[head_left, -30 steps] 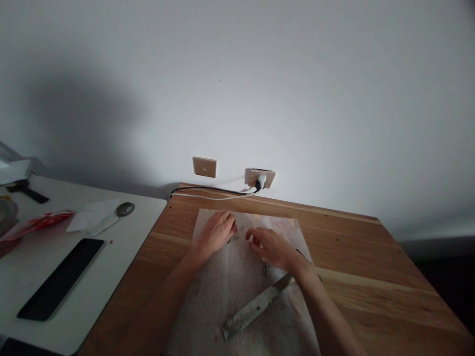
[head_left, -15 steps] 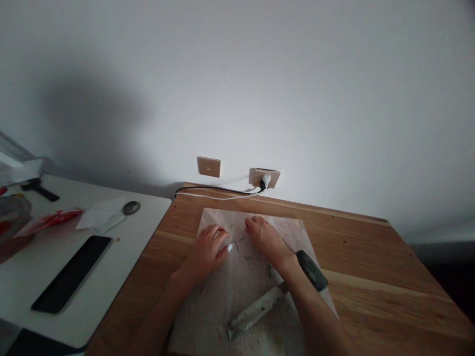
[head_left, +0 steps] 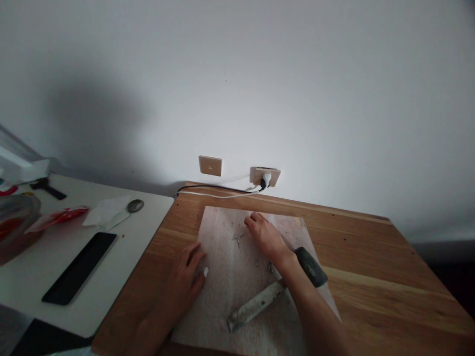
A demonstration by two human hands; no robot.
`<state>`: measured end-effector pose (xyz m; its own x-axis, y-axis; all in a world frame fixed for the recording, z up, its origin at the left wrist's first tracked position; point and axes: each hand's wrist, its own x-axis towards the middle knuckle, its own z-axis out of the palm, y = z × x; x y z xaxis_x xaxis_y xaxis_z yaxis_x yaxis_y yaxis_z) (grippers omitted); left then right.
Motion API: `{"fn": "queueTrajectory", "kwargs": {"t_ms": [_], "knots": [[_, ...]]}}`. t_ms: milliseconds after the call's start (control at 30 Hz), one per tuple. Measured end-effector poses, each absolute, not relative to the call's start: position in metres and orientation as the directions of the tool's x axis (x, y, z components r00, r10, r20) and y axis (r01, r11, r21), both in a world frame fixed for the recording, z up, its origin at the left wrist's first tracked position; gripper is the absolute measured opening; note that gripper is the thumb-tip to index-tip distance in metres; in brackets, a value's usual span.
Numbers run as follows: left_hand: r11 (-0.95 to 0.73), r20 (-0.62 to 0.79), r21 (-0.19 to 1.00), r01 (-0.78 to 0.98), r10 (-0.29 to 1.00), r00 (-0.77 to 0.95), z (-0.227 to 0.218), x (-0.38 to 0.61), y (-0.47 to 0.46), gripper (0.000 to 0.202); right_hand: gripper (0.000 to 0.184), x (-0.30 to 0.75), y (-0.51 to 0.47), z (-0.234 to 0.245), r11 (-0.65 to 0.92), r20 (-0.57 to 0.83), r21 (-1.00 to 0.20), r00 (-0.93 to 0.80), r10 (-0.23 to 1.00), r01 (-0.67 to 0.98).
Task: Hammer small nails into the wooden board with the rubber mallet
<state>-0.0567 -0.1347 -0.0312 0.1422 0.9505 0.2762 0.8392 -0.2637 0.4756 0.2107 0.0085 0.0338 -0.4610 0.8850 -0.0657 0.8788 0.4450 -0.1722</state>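
The left hand [head_left: 185,277] presses flat on the paper [head_left: 222,296] edge, pinning it, while the right hand [head_left: 265,237], loosely curled and holding nothing, reaches beside small metal bits [head_left: 237,238], the hammer [head_left: 276,291] lying near

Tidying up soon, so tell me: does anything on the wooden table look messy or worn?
Yes. The hammer lying on the white paper sheet has a pale, scuffed handle, and small bent metal bits lie scattered near the right hand. The left hand rests at the sheet's edge.
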Motion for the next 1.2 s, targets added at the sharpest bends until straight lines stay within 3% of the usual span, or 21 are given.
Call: {"fn": "queueTrajectory", "kwargs": {"t_ms": [200,300,433,533,633,733,833,967,1200], "knots": [[-0.263,0.263,0.496,0.828,0.954,0.146,-0.034,-0.062,-0.148,0.043,0.009,0.211,0.009,0.034,0.446,0.08,-0.257,-0.44,0.894,0.858],[-0.257,0.273,0.503,0.825,0.953,0.131,-0.033,-0.065,-0.153,0.045,0.021,0.216,-0.009,0.038,0.485,0.189,-0.315,-0.446,0.875,0.816],[-0.248,0.301,0.499,0.83,0.948,0.102,-0.035,-0.068,-0.161,0.05,0.02,0.241,-0.064,0.039,0.561,0.315,-0.358,-0.469,0.825,0.747],[-0.227,0.304,0.489,0.842,0.949,0.08,-0.042,-0.071,-0.165,0.047,0.021,0.272,-0.118,0.027,0.526,0.47,-0.38,-0.331,0.818,0.76],[-0.211,0.315,0.496,0.842,0.948,0.052,-0.049,-0.073,-0.164,0.045,0.016,0.307,-0.168,-0.001,0.362,0.673,-0.378,-0.016,0.739,0.852],[-0.2,0.329,0.523,0.829,0.944,0.019,-0.052,-0.073,-0.159,0.043,0.034,0.331,-0.203,-0.036,0.141,0.564,-0.33,0.075,0.822,0.933],[-0.153,0.315,0.553,0.819,0.948,-0.036,-0.048,-0.068,-0.154,0.04,0.044,0.337,-0.218,-0.058,0.052,0.467,-0.379,0.143,0.872,0.924],[-0.102,0.281,0.569,0.816,0.957,-0.076,-0.036,-0.061,-0.152,0.039,0.043,0.332,-0.216,-0.06,0.027,0.453,-0.423,0.186,0.872,0.906],[0.043,0.181,0.567,0.823,0.968,-0.176,-0.017,-0.045,-0.148,0.036,0.04,0.34,-0.215,-0.055,0.067,0.444,-0.372,0.114,0.889,0.926]]}}
